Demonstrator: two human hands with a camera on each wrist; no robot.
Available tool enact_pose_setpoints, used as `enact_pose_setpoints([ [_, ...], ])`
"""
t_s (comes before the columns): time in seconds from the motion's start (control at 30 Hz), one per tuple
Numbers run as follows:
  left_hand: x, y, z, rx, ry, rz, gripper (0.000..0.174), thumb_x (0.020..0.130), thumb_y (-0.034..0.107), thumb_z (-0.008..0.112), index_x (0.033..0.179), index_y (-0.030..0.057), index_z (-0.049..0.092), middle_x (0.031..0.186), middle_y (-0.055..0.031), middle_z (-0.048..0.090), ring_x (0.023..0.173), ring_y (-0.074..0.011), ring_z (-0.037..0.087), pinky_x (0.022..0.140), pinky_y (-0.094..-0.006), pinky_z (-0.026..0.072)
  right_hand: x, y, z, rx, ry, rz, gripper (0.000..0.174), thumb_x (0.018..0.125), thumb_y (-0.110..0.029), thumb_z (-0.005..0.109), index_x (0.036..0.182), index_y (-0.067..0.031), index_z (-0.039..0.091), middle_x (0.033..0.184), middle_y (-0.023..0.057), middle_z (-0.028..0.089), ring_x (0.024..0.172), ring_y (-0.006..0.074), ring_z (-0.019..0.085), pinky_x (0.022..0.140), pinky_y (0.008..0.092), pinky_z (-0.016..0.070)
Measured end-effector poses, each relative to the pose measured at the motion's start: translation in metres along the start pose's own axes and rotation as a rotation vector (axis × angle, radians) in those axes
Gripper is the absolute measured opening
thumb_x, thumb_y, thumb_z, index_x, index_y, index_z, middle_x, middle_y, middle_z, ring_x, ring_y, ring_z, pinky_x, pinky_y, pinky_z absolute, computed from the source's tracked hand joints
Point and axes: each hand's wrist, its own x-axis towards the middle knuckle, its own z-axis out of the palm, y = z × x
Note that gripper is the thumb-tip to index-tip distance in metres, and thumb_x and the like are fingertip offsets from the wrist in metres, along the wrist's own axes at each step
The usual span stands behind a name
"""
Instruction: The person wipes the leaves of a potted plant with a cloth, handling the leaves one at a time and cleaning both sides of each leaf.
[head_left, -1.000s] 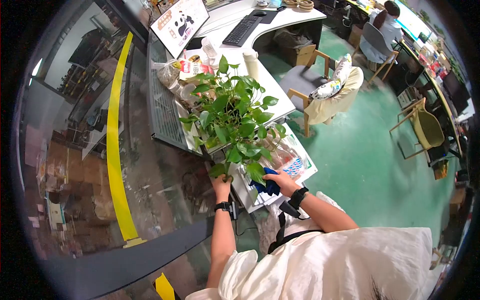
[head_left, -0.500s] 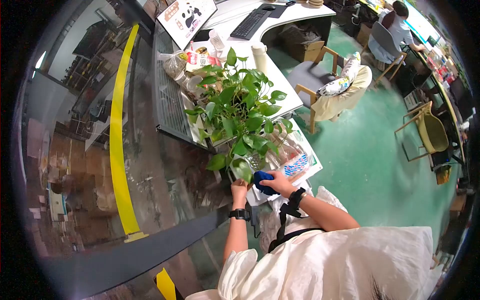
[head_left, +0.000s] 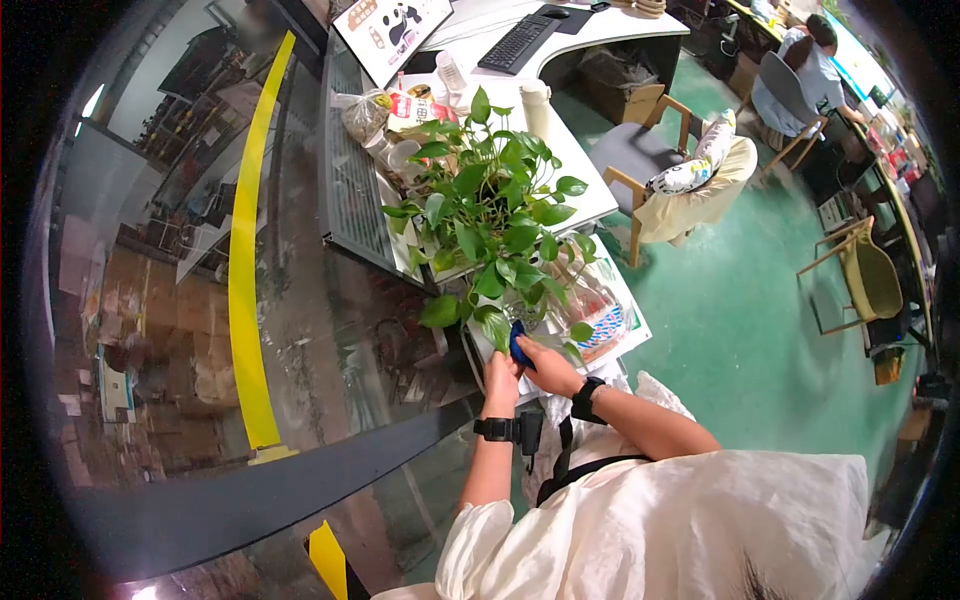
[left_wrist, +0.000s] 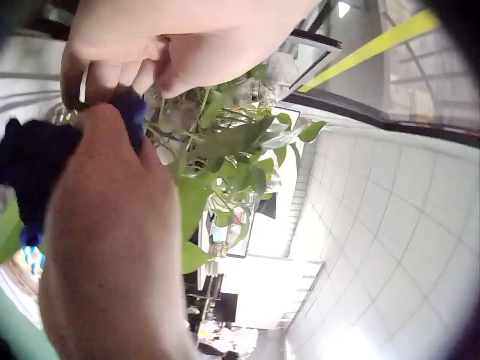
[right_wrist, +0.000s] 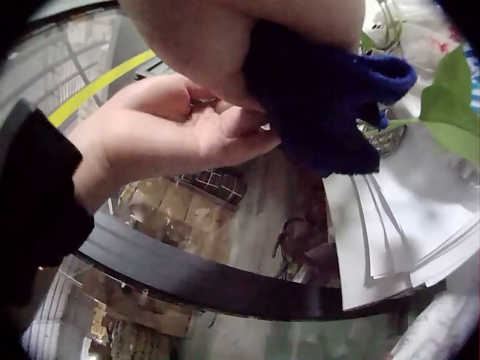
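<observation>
A green floor (head_left: 740,320) spreads beside a curved white tabletop (head_left: 590,200) that carries a monitor (head_left: 395,25) and a keyboard (head_left: 525,42). A cushioned wooden chair (head_left: 690,190) stands just beside it, a green chair (head_left: 868,278) well apart. A yellow stripe (head_left: 243,260) runs down the dark left side.

The head view looks steeply down from high above onto the table (head_left: 580,160) and plant (head_left: 495,215). The 2 wrist views sit very close, facing the blue cloth (left_wrist: 34,161), which all 3 share.
</observation>
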Motion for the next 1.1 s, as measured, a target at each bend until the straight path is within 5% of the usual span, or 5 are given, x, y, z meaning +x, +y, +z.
enact_pose_setpoints([
  [0.43, 0.010, -0.014, -0.009, 0.097, -0.013, 0.064, 0.016, 0.079, 0.013, 0.066, 0.084, -0.0011, 0.062, 0.081, -0.0044, 0.061, 0.069, -0.0122, 0.056, 0.061, -0.0254, 0.0454, -0.020, -0.013, -0.027, -0.264, -0.193, -0.354, 0.053, 0.067, -0.001, 0.053, 0.119, 0.0029, 0.044, 0.123, 0.0229, 0.047, 0.111, 0.0345, 0.048, 0.090, 0.0395, 0.0419],
  [0.53, 0.009, -0.015, -0.006, 0.108, 0.035, 0.106, 0.019, 0.077, 0.012, 0.068, 0.085, -0.0046, 0.063, 0.082, -0.0042, 0.062, 0.070, -0.0110, 0.055, 0.062, -0.0259, 0.0445, -0.018, -0.016, -0.037, 0.082, -0.361, -0.068, 0.053, 0.069, -0.002, 0.055, 0.121, 0.0017, 0.046, 0.122, 0.0190, 0.049, 0.115, 0.0312, 0.046, 0.096, 0.0372, 0.0375],
  [0.87, 0.003, 0.004, 0.009, 0.180, 0.164, 0.027, 0.020, 0.075, 0.022, 0.071, 0.086, 0.0085, 0.060, 0.074, -0.0011, 0.059, 0.059, -0.0142, 0.056, 0.052, -0.0288, 0.0448, -0.014, -0.019, -0.057, 0.151, -0.303, 0.025, 0.045, 0.070, -0.010, 0.055, 0.115, -0.0042, 0.055, 0.092, 0.0173, 0.063, 0.077, 0.0250, 0.060, 0.076, 0.0323, 0.0467],
  [0.97, 0.025, -0.003, -0.004, 0.106, 0.053, 0.115, 0.014, 0.077, 0.007, 0.063, 0.088, -0.0003, 0.061, 0.083, -0.0073, 0.063, 0.068, -0.0167, 0.060, 0.057, -0.0296, 0.0477, -0.014, -0.003, -0.040, 0.193, -0.378, 0.009, 0.041, 0.072, -0.012, 0.056, 0.112, -0.0027, 0.056, 0.089, 0.0160, 0.063, 0.078, 0.0222, 0.059, 0.075, 0.0315, 0.0463],
  [1.1, 0.018, 0.008, 0.001, 0.112, 0.115, 0.186, 0.022, 0.075, -0.008, 0.047, 0.091, -0.0065, 0.062, 0.085, -0.0118, 0.064, 0.072, -0.0178, 0.062, 0.066, -0.0285, 0.0487, -0.017, -0.009, -0.045, 0.410, -0.374, 0.384, 0.037, 0.074, -0.013, 0.060, 0.108, 0.0021, 0.057, 0.087, 0.0103, 0.064, 0.076, 0.0184, 0.059, 0.072, 0.0297, 0.0471],
])
